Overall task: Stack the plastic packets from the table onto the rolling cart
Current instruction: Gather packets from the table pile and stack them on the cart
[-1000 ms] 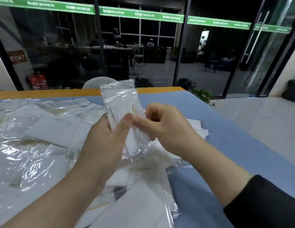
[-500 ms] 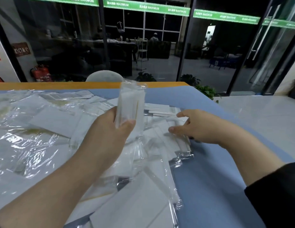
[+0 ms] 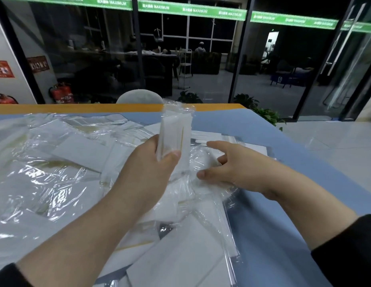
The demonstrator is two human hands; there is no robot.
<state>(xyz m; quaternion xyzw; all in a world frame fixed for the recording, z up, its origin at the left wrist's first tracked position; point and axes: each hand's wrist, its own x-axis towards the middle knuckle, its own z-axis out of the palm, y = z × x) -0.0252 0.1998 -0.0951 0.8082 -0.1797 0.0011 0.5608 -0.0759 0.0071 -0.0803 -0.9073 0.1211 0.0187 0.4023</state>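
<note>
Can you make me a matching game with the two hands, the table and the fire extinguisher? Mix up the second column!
Things:
1. left hand
2. right hand
3. table
4. fire extinguisher

States or places:
A. red, behind the glass at far left
B. blue top with an orange far edge
C. holds a bundle of packets upright
D. fingers spread, reaching onto the packets lying on the table

Pairs: 1-C, 2-D, 3-B, 4-A

I see my bench [image 3: 263,129] evenly lit from overhead, glare streaking the clear packets [image 3: 35,172], dark glass wall [image 3: 97,48] behind, wide-angle bending at edges.
</note>
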